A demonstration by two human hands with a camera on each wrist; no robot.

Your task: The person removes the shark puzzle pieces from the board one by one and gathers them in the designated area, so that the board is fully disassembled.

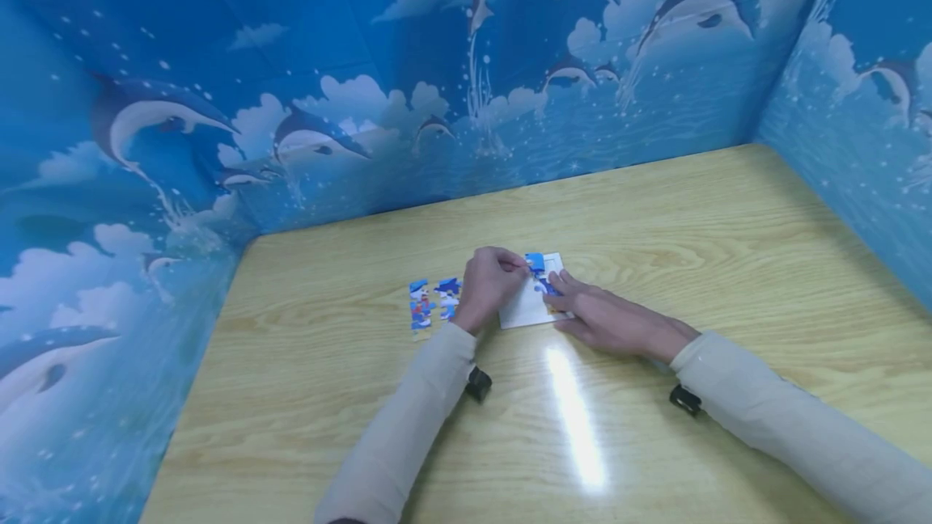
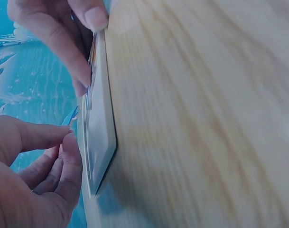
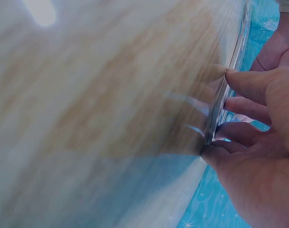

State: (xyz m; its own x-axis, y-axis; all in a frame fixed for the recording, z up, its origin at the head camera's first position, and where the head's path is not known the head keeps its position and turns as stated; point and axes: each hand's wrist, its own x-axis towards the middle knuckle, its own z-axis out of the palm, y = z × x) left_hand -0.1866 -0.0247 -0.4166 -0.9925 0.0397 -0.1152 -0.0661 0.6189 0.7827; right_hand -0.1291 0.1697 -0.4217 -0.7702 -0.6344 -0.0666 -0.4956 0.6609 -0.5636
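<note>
Between thumb and index finger, my left hand [image 1: 491,285] pinches a small blue jigsaw piece [image 2: 74,115], just above the white puzzle tray [image 1: 518,312]. Its other fingers curl in under the palm. From the right, my right hand [image 1: 600,318] lies over the tray's right side, fingers fairly straight on the pieces there. The right thumb [image 3: 239,80] touches the tray's near edge in the right wrist view. Several blue pieces lie in the tray, such as one at the top [image 1: 535,262]; the right fingers partly hide others.
Left of the tray, loose jigsaw pieces [image 1: 421,310] lie grouped on the wooden table [image 1: 328,395], partly behind my left hand. A blue dolphin-print backdrop [image 1: 437,103] rises along the table's far and side edges. Dark camera mounts [image 1: 478,384] sit under both wrists.
</note>
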